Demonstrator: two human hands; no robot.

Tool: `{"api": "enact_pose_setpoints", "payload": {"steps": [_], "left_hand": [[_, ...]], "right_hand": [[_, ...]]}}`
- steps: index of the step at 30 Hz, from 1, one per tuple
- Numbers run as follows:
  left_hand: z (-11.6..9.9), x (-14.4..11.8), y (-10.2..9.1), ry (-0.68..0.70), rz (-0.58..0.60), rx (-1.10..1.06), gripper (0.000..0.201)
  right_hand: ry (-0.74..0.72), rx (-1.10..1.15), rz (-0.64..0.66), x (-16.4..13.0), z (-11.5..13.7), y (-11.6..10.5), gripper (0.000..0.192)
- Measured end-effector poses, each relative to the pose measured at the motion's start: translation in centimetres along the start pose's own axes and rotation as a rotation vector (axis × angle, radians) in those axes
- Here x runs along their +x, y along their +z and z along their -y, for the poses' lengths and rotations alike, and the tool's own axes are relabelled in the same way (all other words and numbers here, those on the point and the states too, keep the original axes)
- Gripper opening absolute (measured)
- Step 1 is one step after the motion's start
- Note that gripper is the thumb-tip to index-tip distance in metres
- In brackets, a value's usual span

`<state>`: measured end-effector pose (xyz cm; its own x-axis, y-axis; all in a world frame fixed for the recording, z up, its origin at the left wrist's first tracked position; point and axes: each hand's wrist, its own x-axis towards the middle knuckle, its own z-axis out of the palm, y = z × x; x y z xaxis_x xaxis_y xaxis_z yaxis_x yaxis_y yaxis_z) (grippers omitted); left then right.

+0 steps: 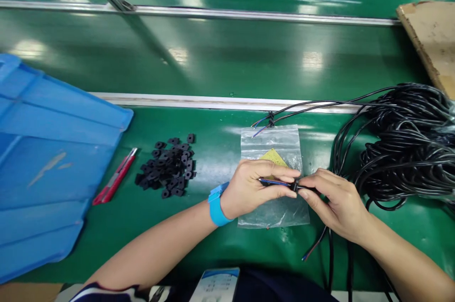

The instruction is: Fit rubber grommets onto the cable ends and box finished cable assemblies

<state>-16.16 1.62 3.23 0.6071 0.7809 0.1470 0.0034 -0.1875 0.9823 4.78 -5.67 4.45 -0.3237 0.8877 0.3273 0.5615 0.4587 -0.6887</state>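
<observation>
Over a clear plastic bag (272,214), my left hand (250,186) pinches a small black block (295,186) between thumb and fingertips. Blue and brown wires (274,182) run from the block back into my left palm. My right hand (336,200), closed just right of the block, grips the black cable (313,189) leading into it. A yellow piece (273,156) shows partly in or under the bag. Left of my hands lies a pile of similar small black blocks (167,169). Two cable ends with black blocks (271,118) rest at the bag's top edge.
Coils of black cable (401,150) fill the right side, with a cardboard box (432,41) behind. A blue bin (53,174) stands at left beside a red utility knife (116,178). A loose cable end (313,248) hangs near the front. A white rail (185,101) crosses the green bench.
</observation>
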Motion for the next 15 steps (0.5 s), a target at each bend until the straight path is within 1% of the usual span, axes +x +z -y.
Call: {"api": "enact_pose_setpoints", "payload": {"steps": [2,4,7,12,15], "left_hand": [[-0.18,-0.09,0.05,0.000,-0.001,-0.012,0.043],[-0.21,-0.17,0.08,0.022,0.017,0.001,0.050],[0.02,-0.28,0.05,0.034,0.056,0.028,0.055],[0.39,-0.28,-0.07,0.058,0.102,0.045,0.058],[0.57,-0.19,-0.10,0.087,0.098,0.054,0.059]], "right_hand": [[-0.034,-0.033,-0.015,-0.03,-0.02,0.00,0.009],[-0.046,-0.036,-0.013,-0.09,-0.02,0.09,0.011],[-0.030,0.001,0.031,-0.15,-0.07,0.19,0.018],[0.007,0.065,0.165,-0.10,-0.41,0.06,0.029],[0.016,0.065,0.183,0.06,-0.55,0.02,0.031]]}}
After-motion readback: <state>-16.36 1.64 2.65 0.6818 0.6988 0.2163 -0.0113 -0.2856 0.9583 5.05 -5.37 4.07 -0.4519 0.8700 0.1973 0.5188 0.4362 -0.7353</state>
